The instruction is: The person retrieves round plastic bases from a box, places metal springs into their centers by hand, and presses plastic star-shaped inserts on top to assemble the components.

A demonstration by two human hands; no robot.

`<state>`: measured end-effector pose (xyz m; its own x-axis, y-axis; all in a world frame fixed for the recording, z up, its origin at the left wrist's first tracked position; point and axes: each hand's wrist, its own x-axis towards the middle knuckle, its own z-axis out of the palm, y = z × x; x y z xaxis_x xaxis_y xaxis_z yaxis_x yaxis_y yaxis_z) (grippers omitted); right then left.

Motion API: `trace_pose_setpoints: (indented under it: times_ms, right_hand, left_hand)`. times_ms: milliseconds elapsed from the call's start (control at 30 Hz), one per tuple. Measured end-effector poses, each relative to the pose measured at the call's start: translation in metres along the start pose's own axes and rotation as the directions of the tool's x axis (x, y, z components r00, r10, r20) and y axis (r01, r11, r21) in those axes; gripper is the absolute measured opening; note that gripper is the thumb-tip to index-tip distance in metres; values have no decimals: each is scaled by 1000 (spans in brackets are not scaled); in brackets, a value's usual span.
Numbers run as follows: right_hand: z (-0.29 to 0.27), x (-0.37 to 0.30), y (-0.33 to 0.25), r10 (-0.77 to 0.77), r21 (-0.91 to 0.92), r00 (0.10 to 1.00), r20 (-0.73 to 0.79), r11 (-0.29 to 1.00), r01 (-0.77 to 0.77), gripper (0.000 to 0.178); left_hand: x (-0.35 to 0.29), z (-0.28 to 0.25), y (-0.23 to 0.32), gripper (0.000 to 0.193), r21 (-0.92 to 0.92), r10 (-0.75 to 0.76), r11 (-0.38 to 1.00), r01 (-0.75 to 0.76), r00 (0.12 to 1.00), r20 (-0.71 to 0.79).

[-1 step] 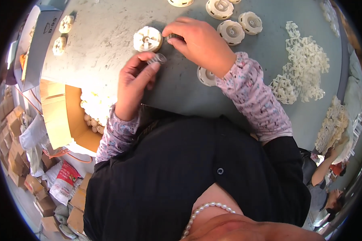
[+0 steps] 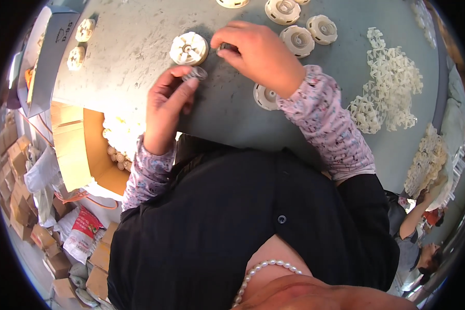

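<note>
- Spanning the upper half of the view, the grey table carried every loose part.
- An open cardboard box stood below the table's left edge, with pale parts inside it.
- A heap of white plastic lattice pieces lay well apart on the right of the table.
- The right hand rested on the table, fingers curled around a small dark part, mostly hidden.
- The left hand pinched a small grey disc between thumb and forefinger.
- A white finned wheel lay flat, just beside the disc and between both hands.
- Three cream round housings lay beyond the right hand; a fourth showed under its wrist.
</note>
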<state>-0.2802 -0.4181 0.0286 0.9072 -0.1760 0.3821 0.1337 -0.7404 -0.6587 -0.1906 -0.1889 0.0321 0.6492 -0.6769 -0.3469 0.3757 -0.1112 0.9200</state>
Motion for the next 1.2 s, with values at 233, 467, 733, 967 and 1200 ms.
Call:
trace_pose_setpoints:
  times_ms: [233, 467, 733, 967, 1200]
  right_hand:
    - [-75, -65, -28, 74, 99, 988, 135, 991, -88, 17]
    - [-76, -90, -35, 66, -145, 991, 115, 988, -49, 23]
    - [-70, -76, -58, 478, 517, 860, 178, 698, -495, 28]
    - [-80, -60, -42, -96, 100, 994, -51, 990, 101, 28]
    - [-78, 26, -11, 245, 107, 964, -103, 966, -234, 23]
  left_hand:
    - [-15, -6, 1, 29, -17, -78, 997, 79, 994, 72]
    - [-1, 32, 7, 31, 21, -89, 996, 87, 962, 258]
    - [-4, 60, 5, 36, 57, 288, 947, -317, 911, 297]
    - [33, 37, 27, 30, -259, -244, 893, 368, 879, 409]
    - [59, 47, -5, 26, -483, -37, 781, 397, 800, 598]
